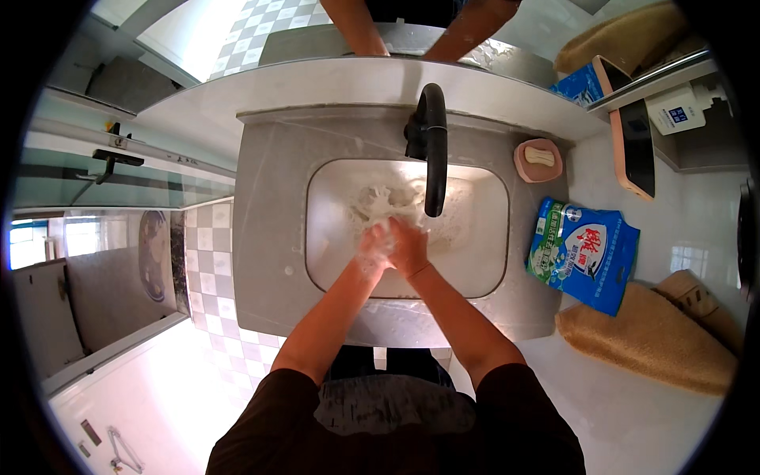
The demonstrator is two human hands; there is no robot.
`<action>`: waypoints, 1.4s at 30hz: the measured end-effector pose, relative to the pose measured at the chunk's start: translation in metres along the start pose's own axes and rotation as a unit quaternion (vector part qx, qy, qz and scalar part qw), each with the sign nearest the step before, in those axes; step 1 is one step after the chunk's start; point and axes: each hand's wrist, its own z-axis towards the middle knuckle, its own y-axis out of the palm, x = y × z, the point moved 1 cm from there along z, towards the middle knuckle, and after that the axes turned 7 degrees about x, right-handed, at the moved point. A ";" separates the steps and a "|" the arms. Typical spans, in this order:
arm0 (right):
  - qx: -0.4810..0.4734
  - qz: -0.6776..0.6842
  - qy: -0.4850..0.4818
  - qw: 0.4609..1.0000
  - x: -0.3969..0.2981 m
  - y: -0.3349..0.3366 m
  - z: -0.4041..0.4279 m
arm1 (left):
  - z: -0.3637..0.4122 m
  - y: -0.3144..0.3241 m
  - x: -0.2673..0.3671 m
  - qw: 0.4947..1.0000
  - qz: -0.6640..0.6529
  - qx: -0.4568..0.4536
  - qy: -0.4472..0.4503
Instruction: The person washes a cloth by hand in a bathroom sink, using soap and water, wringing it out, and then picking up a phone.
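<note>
Over the front middle of a white sink basin (475, 279), my left hand (375, 244) and my right hand (408, 244) are pressed together, with suds about them. Whether a thing lies between them is hidden by the fingers and foam. Just beyond my hands, a pale wet cloth or thick foam (383, 200) sits in sudsy water; which of these it is cannot be told. A black faucet (436, 166) arches over the basin, its spout end beyond my right hand and to its right.
On the grey countertop (270, 237), a pink soap dish (539, 173) holds a pale soap bar (539, 157). To the right are a blue detergent bag (585, 255), a brown towel (647, 344), a phone (635, 148) and a white pump bottle (675, 113). A mirror (297, 44) runs behind.
</note>
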 end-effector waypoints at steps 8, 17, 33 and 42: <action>-0.004 0.047 0.227 0.973 0.117 0.009 0.009 | 0.021 -0.032 0.003 0.978 -0.061 0.175 -0.094; 0.006 0.118 0.043 0.992 0.089 0.080 -0.033 | 0.030 -0.042 -0.002 0.933 0.155 0.320 -0.053; 0.004 0.019 0.017 1.000 -0.002 0.006 0.005 | 0.021 -0.042 -0.012 0.977 -0.177 0.102 -0.066; -0.129 -0.050 0.318 0.938 0.087 -0.011 0.008 | -0.005 0.004 0.031 0.965 0.114 0.232 -0.050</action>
